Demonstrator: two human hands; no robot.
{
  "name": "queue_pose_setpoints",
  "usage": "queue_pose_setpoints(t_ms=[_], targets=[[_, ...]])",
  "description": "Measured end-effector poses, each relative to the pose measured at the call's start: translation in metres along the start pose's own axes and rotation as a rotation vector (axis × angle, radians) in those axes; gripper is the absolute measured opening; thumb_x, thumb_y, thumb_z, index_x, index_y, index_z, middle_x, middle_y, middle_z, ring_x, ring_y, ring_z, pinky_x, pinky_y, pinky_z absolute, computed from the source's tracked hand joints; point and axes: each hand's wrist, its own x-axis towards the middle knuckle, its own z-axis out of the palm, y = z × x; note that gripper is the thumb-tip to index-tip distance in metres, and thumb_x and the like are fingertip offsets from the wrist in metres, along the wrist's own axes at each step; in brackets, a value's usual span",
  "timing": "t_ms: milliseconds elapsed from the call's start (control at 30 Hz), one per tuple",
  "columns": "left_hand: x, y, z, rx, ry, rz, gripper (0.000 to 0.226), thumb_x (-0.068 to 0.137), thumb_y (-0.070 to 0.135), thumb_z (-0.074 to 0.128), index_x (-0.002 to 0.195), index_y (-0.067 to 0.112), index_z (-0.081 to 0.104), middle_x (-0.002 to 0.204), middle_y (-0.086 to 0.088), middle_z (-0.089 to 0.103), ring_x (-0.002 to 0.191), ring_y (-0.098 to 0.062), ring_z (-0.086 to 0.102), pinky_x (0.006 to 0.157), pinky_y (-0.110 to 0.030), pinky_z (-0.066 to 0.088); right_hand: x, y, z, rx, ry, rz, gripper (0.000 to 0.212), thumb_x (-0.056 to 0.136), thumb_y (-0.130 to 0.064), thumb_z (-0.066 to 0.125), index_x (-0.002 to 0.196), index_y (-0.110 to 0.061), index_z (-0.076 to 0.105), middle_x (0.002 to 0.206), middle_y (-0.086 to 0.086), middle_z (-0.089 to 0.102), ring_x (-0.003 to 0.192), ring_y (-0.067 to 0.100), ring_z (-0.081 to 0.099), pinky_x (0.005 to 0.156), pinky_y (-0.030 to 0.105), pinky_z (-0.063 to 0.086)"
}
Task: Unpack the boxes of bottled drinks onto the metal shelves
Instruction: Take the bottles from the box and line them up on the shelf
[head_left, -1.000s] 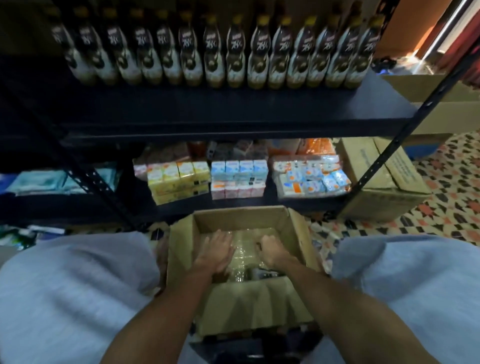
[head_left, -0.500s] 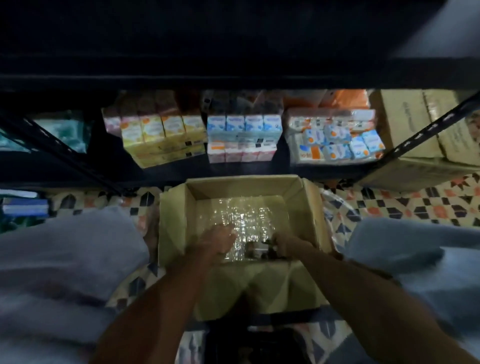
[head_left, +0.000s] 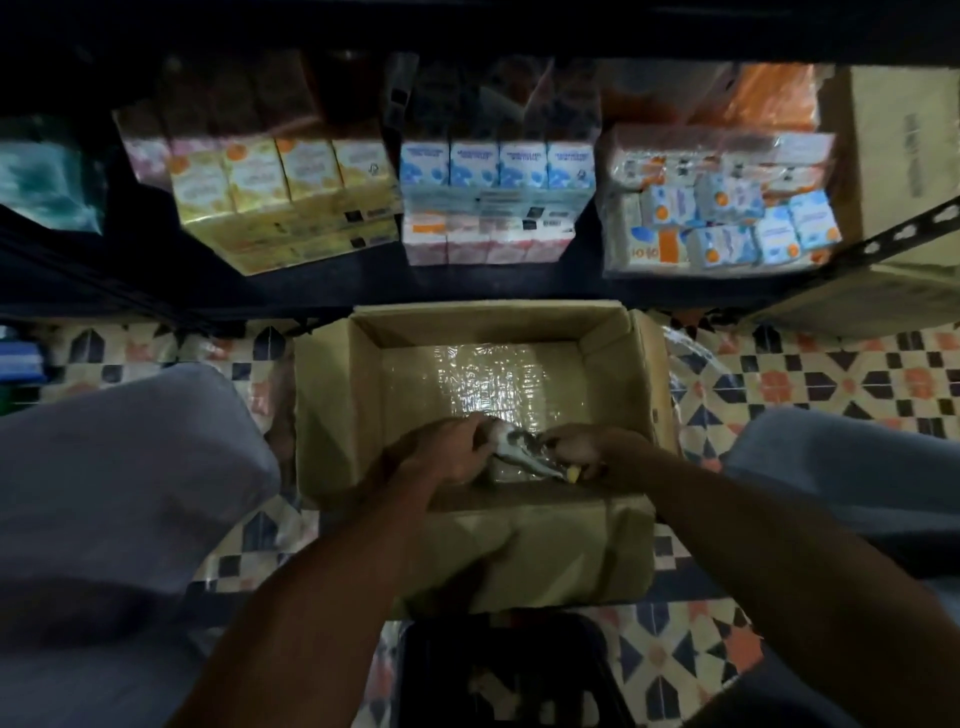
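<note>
An open cardboard box (head_left: 337, 395) stands on the tiled floor between my knees, lined with shiny plastic wrap (head_left: 493, 384). Both hands are inside it at its near wall. My left hand (head_left: 441, 452) grips the body end of a drink bottle (head_left: 519, 449) lying on its side. My right hand (head_left: 582, 447) holds the same bottle near its yellow cap (head_left: 571, 474). The dark metal shelf (head_left: 311, 291) lies just beyond the box.
The low shelf holds yellow cartons (head_left: 280, 192), blue and pink cartons (head_left: 493, 202) and a wrapped pack of blue-orange cartons (head_left: 727, 208). A large cardboard box (head_left: 893, 156) stands at the right. A dark crate (head_left: 509, 670) sits below the open box. My knees flank it.
My view has tilted down, so the upper shelf with its bottle row has left the frame. Both hands moved to the box's near side and now lift one bottle out of the wrap.
</note>
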Motion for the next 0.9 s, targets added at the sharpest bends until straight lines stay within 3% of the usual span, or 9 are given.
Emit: queue_pose_setpoints(t_ms=[67, 167, 333, 433, 533, 633, 733, 800, 900], targets=[[0.001, 0.003, 0.001, 0.016, 0.014, 0.039, 0.065, 0.087, 0.044, 0.063, 0.145, 0.044, 0.033, 0.148, 0.003, 0.049, 0.129, -0.027, 0.051, 0.102, -0.042, 0.046, -0.002, -0.008, -0.003, 0.247, -0.03, 0.093, 0.03, 0.105, -0.027, 0.043, 0.131, -0.015, 0.053, 0.118, 0.006, 0.058, 0.094, 0.021, 0.062, 0.073, 0.035, 0.059], [0.006, 0.006, 0.006, 0.063, 0.041, 0.047, 0.075, 0.083, 0.04, 0.068, 0.147, 0.039, 0.03, 0.149, -0.001, 0.043, 0.132, -0.029, 0.044, 0.107, -0.042, 0.041, 0.0, -0.012, -0.005, 0.465, 0.016, 0.117, 0.021, 0.106, -0.029, 0.042, 0.112, -0.016, 0.057, 0.097, 0.003, 0.065, 0.075, 0.017, 0.066, 0.062, 0.03, 0.054], [0.011, 0.011, 0.016, 0.074, 0.102, 0.05, 0.082, 0.088, 0.029, 0.069, 0.154, 0.034, 0.021, 0.16, -0.006, 0.019, 0.145, -0.035, 0.023, 0.116, -0.049, 0.026, -0.002, -0.017, -0.008, 0.484, 0.138, -0.166, 0.029, 0.11, -0.028, 0.037, 0.106, -0.01, 0.058, 0.068, 0.004, 0.067, 0.045, 0.01, 0.058, 0.034, 0.019, 0.035], [0.009, 0.018, 0.017, 0.047, 0.151, 0.101, 0.075, 0.089, 0.028, 0.07, 0.152, 0.028, 0.031, 0.159, -0.009, 0.029, 0.144, -0.032, 0.03, 0.117, -0.05, 0.026, -0.003, -0.024, -0.009, 0.388, 0.16, -0.173, 0.03, 0.109, -0.029, 0.041, 0.111, -0.007, 0.061, 0.066, 0.006, 0.066, 0.046, 0.012, 0.053, 0.036, 0.022, 0.035], [0.005, 0.022, 0.015, -0.086, 0.174, 0.14, 0.048, 0.085, 0.026, 0.075, 0.13, 0.023, 0.057, 0.126, -0.007, 0.063, 0.112, -0.027, 0.06, 0.095, -0.04, 0.051, -0.007, -0.032, -0.007, 0.295, 0.193, -0.161, 0.033, 0.108, -0.03, 0.045, 0.112, -0.004, 0.065, 0.055, 0.0, 0.06, 0.037, 0.006, 0.047, 0.035, 0.02, 0.035], [-0.003, 0.021, 0.009, -0.196, 0.184, 0.116, 0.042, 0.081, 0.023, 0.08, 0.119, 0.02, 0.064, 0.111, -0.006, 0.069, 0.095, -0.023, 0.065, 0.08, -0.039, 0.057, -0.017, -0.041, -0.005, 0.288, 0.25, -0.186, 0.038, 0.105, -0.038, 0.05, 0.102, -0.005, 0.069, 0.062, 0.002, 0.06, 0.037, 0.003, 0.048, 0.037, 0.018, 0.036], [-0.014, 0.02, 0.005, -0.281, 0.277, 0.098, 0.033, 0.082, 0.021, 0.078, 0.112, 0.014, 0.065, 0.101, -0.006, 0.071, 0.088, -0.022, 0.067, 0.072, -0.034, 0.057, -0.03, -0.047, -0.003, 0.415, 0.356, -0.274, 0.04, 0.094, -0.055, 0.062, 0.101, -0.017, 0.073, 0.076, -0.003, 0.07, 0.054, 0.001, 0.061, 0.05, 0.018, 0.046], [-0.023, 0.025, -0.002, -0.316, 0.364, 0.064, 0.026, 0.084, 0.027, 0.074, 0.106, 0.015, 0.066, 0.094, -0.004, 0.07, 0.081, -0.021, 0.065, 0.068, -0.033, 0.055, -0.035, -0.049, -0.001, 0.477, 0.402, -0.349, 0.043, 0.077, -0.064, 0.074, 0.095, -0.025, 0.073, 0.087, -0.001, 0.075, 0.074, 0.011, 0.07, 0.067, 0.029, 0.057], [-0.035, 0.038, -0.018, -0.332, 0.425, 0.054, 0.029, 0.08, 0.036, 0.077, 0.103, 0.022, 0.068, 0.09, 0.0, 0.071, 0.077, -0.018, 0.064, 0.066, -0.03, 0.051, -0.042, -0.054, 0.003, 0.534, 0.514, -0.4, 0.039, 0.065, -0.052, 0.085, 0.09, -0.026, 0.07, 0.088, -0.002, 0.075, 0.084, 0.018, 0.07, 0.079, 0.039, 0.057]])
